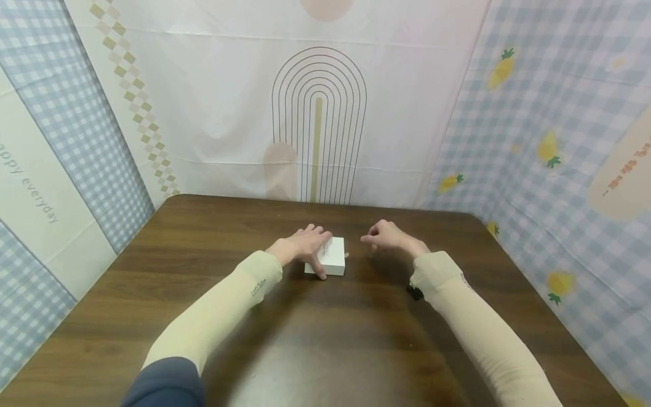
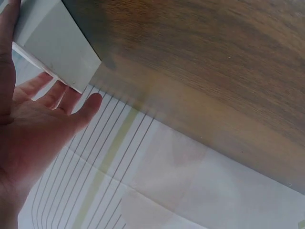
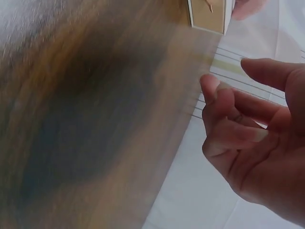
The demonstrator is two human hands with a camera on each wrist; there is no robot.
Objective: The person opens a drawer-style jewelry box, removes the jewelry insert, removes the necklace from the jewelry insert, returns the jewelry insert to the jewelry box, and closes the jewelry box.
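A small white box (image 1: 334, 252) lies on the brown table. My left hand (image 1: 307, 245) grips it from the left, with the thumb on the near side and the fingers over the far part. In the left wrist view the fingertips touch an edge of the box (image 2: 62, 45). The right wrist view shows the box's tan end face (image 3: 208, 13) with a small tab on it. My right hand (image 1: 390, 236) is held to the right of the box, apart from it. Its fingers are loosely bent, the thumb stands off from them, and nothing is between them.
The wood-grain table (image 1: 305, 339) reaches back to a white cloth (image 1: 218, 102) printed with arches. A blue checked cloth (image 1: 539, 113) with pineapples hangs on the right, and another checked cloth (image 1: 66, 107) on the left. A dark object (image 1: 415, 292) shows at the right wrist.
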